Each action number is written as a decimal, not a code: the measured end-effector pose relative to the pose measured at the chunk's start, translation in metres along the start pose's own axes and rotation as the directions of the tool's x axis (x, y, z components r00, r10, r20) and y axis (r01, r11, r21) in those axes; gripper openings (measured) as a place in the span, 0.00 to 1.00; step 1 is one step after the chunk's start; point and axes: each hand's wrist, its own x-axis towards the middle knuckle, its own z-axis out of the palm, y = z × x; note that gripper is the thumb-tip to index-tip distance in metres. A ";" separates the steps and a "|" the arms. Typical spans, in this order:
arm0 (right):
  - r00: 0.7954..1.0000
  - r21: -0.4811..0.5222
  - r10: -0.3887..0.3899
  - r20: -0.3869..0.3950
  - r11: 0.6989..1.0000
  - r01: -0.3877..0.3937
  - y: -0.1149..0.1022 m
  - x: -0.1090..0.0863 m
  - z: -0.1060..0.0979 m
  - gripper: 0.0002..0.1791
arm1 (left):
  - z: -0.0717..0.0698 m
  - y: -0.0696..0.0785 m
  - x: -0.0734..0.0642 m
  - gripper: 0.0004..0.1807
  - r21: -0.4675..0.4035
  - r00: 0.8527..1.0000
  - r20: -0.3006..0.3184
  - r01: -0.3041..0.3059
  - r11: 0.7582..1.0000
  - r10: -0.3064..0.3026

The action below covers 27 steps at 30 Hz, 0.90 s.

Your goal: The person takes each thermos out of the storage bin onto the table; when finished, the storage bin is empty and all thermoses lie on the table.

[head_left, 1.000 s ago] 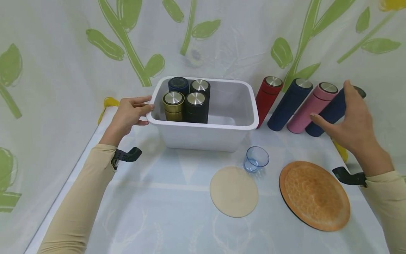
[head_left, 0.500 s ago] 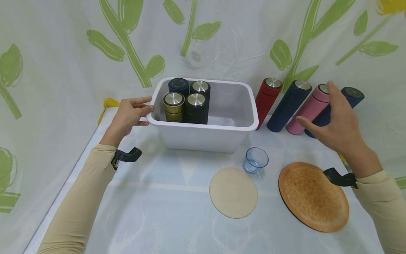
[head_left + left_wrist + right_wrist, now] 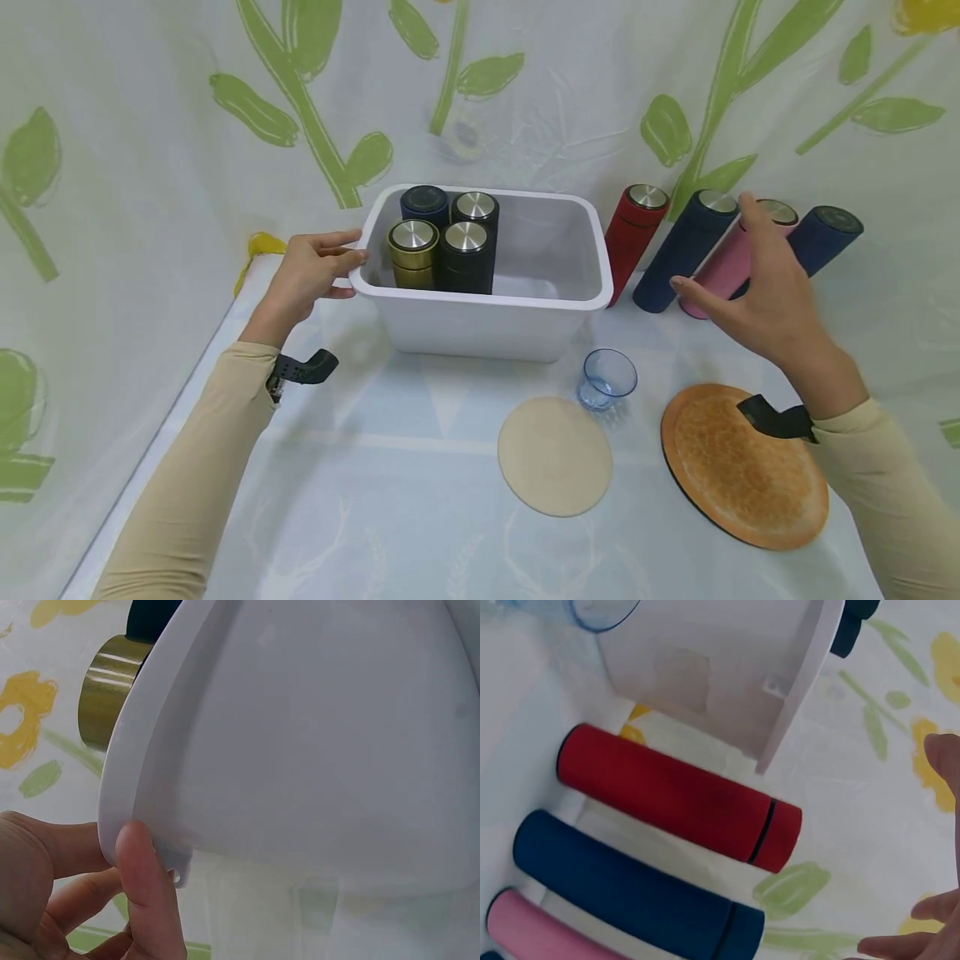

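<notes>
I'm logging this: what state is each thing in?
White bin, upright, open
Gold flask, capped, inside bin
Three dark flasks, capped, inside bin
Red flask, capped, standing
Pink flask, capped, standing
Two blue flasks, capped, standing
Glass, upright
Beige disc, flat
Brown disc, flat
Left hand, gripping bin
Right hand, empty

Bin [image 3: 480, 329] — smooth plastic; navy flask [image 3: 681, 254] — matt, lid [image 3: 717, 201] shiny metal; tumbler [image 3: 602, 395] glossy, see-through.

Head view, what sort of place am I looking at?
Probably a tabletop work area, perhaps a staged one: a leaf-patterned backdrop rises behind a pale table, which bears a white bin and, to its right, a pink bottle.
</notes>
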 end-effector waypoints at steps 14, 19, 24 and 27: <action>1.000 0.101 -0.004 0.007 0.995 0.003 -0.023 0.003 0.023 0.58 | -0.002 -0.004 0.000 0.30 0.006 1.000 -0.003 0.010 1.000 -0.010; 0.999 0.125 -0.042 -0.010 0.991 0.043 -0.029 0.009 0.031 0.57 | -0.003 -0.003 -0.002 0.30 0.002 1.000 -0.010 0.014 1.000 -0.014; 0.999 0.162 -0.040 0.003 0.986 0.039 -0.031 0.009 0.035 0.58 | -0.001 -0.002 0.000 0.30 -0.004 1.000 -0.008 -0.005 1.000 0.004; 0.999 0.180 -0.052 -0.005 0.982 0.052 -0.033 0.009 0.036 0.58 | 0.000 -0.002 0.001 0.29 -0.001 1.000 -0.007 -0.028 1.000 0.028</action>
